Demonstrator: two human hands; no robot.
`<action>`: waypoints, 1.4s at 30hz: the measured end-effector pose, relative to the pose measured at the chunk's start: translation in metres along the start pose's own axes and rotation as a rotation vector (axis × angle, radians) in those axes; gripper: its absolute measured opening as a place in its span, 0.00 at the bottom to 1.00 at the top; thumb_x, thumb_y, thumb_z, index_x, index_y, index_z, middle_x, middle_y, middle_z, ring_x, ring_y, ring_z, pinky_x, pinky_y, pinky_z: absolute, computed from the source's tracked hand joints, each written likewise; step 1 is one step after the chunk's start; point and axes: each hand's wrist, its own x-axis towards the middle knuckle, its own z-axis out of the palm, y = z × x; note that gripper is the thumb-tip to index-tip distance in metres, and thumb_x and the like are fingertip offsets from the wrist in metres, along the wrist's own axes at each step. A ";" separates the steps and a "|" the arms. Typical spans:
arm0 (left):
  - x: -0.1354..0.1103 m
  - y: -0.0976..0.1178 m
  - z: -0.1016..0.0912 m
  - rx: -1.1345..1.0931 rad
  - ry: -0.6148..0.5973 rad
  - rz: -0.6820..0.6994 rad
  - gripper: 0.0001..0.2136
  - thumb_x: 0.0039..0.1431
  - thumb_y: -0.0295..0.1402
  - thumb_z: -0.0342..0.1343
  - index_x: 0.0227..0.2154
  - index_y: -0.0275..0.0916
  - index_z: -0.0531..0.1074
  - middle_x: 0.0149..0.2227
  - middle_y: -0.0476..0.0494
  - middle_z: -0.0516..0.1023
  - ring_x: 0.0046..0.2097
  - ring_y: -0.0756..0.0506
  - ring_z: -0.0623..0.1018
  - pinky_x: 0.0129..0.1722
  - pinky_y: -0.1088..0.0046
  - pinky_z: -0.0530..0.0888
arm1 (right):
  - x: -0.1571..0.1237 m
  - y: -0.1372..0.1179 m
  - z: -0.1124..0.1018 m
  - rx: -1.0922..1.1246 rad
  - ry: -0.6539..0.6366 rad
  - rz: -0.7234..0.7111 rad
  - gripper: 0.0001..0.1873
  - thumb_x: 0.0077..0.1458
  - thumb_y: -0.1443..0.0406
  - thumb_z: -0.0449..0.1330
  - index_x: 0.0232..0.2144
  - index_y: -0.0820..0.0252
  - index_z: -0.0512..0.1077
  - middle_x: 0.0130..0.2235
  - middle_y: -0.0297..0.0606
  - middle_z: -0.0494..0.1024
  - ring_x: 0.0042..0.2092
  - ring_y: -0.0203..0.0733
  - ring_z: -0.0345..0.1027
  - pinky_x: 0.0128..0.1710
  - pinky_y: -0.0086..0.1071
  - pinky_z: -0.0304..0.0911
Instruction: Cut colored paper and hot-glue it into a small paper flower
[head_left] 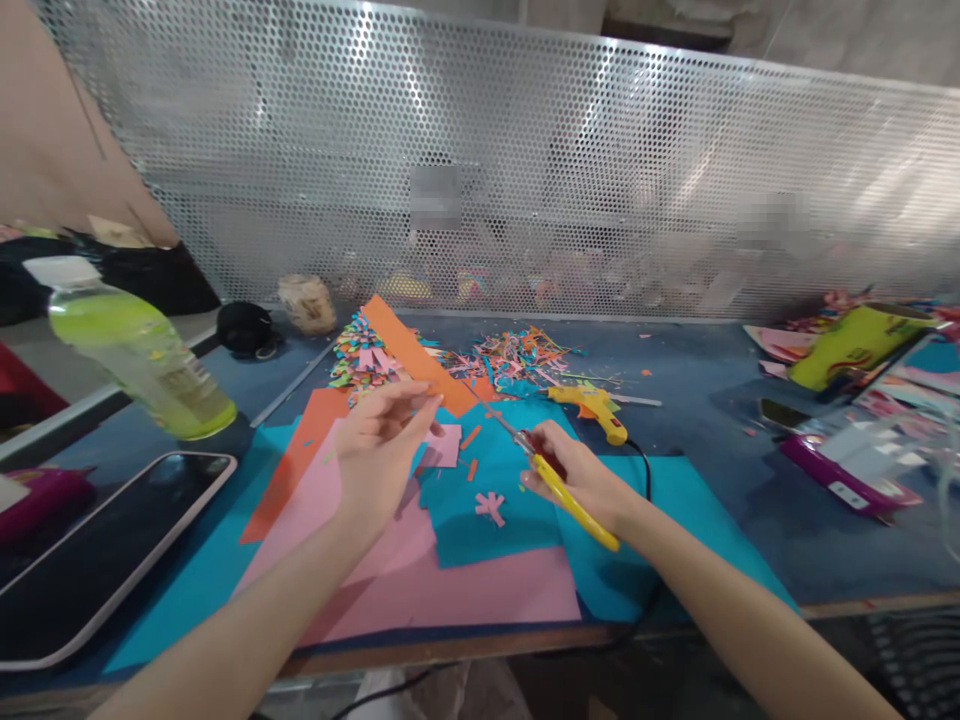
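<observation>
Pinched in the fingers of my left hand is an orange paper strip, slanting up and to the left. My right hand grips a pair of scissors with yellow handles. The blades point toward the strip's lower right end; whether they touch it I cannot tell. Below both hands lies a blue paper sheet with a pink paper cutout and small orange scraps on it. A small pink paper square is just right of my left hand. Larger pink sheets spread underneath.
Behind my hands are a heap of coloured paper shreds and a yellow glue gun with a black cord. A green drink bottle and a phone sit at left. A yellow-green cylinder lies at right. A perforated metal panel stands behind.
</observation>
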 end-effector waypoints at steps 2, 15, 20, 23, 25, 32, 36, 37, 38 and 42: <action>0.000 0.000 0.000 0.006 0.001 0.009 0.07 0.45 0.30 0.59 0.30 0.39 0.70 0.28 0.50 0.74 0.21 0.53 0.73 0.21 0.78 0.70 | -0.001 -0.002 0.000 -0.009 -0.002 0.009 0.17 0.50 0.52 0.54 0.33 0.57 0.54 0.26 0.29 0.60 0.26 0.33 0.52 0.26 0.29 0.53; -0.004 -0.002 0.001 -0.011 -0.036 -0.005 0.08 0.45 0.29 0.60 0.31 0.38 0.69 0.27 0.50 0.75 0.21 0.53 0.74 0.19 0.79 0.70 | -0.002 -0.004 0.002 -0.105 -0.003 0.034 0.15 0.49 0.55 0.55 0.33 0.57 0.55 0.25 0.27 0.59 0.25 0.32 0.52 0.24 0.27 0.50; -0.005 0.000 0.003 0.013 -0.046 -0.038 0.08 0.44 0.30 0.60 0.30 0.38 0.69 0.28 0.50 0.75 0.20 0.52 0.74 0.19 0.78 0.71 | -0.001 -0.004 0.001 -0.119 -0.001 0.046 0.16 0.48 0.55 0.55 0.32 0.58 0.55 0.24 0.26 0.59 0.25 0.32 0.52 0.23 0.27 0.49; -0.005 0.000 0.003 0.004 -0.051 -0.040 0.09 0.44 0.30 0.60 0.30 0.38 0.69 0.27 0.50 0.75 0.20 0.52 0.74 0.20 0.77 0.72 | -0.001 -0.004 0.002 -0.117 0.003 0.043 0.16 0.48 0.55 0.55 0.31 0.58 0.55 0.23 0.26 0.58 0.25 0.31 0.51 0.23 0.26 0.48; -0.006 0.000 0.003 -0.002 -0.054 -0.042 0.09 0.43 0.30 0.61 0.30 0.37 0.70 0.27 0.50 0.75 0.20 0.53 0.74 0.19 0.78 0.72 | 0.000 -0.003 0.002 -0.116 0.010 0.034 0.16 0.48 0.55 0.55 0.31 0.58 0.55 0.23 0.26 0.58 0.24 0.31 0.51 0.22 0.26 0.48; -0.006 0.000 0.004 -0.001 -0.072 -0.053 0.08 0.43 0.29 0.60 0.29 0.37 0.70 0.28 0.49 0.75 0.21 0.52 0.74 0.19 0.78 0.72 | 0.000 -0.002 0.003 -0.137 0.016 0.038 0.16 0.48 0.54 0.55 0.31 0.58 0.56 0.23 0.26 0.57 0.24 0.31 0.50 0.22 0.26 0.48; -0.007 0.001 0.005 -0.003 -0.069 -0.067 0.09 0.43 0.29 0.61 0.29 0.37 0.70 0.27 0.49 0.75 0.21 0.52 0.74 0.19 0.78 0.72 | 0.000 -0.003 0.002 -0.126 0.012 0.036 0.17 0.48 0.54 0.55 0.31 0.59 0.55 0.23 0.26 0.57 0.25 0.31 0.50 0.22 0.26 0.48; -0.007 0.001 0.005 -0.004 -0.068 -0.074 0.09 0.43 0.29 0.61 0.29 0.37 0.70 0.28 0.49 0.75 0.21 0.52 0.74 0.19 0.78 0.72 | 0.000 -0.002 0.002 -0.123 0.012 0.033 0.17 0.48 0.54 0.55 0.31 0.59 0.55 0.23 0.26 0.57 0.25 0.31 0.50 0.22 0.26 0.48; -0.007 0.001 0.006 -0.004 -0.064 -0.083 0.09 0.43 0.30 0.61 0.29 0.37 0.70 0.28 0.49 0.75 0.21 0.52 0.74 0.19 0.78 0.72 | 0.000 -0.002 0.002 -0.121 0.013 0.031 0.17 0.48 0.54 0.55 0.31 0.59 0.55 0.24 0.26 0.57 0.25 0.31 0.50 0.22 0.26 0.48; -0.008 0.001 0.006 -0.017 -0.052 -0.105 0.09 0.43 0.30 0.61 0.29 0.37 0.69 0.27 0.49 0.75 0.21 0.52 0.73 0.19 0.77 0.72 | 0.000 0.000 0.003 -0.126 0.017 0.032 0.17 0.48 0.54 0.56 0.31 0.58 0.56 0.24 0.26 0.57 0.24 0.30 0.50 0.22 0.26 0.47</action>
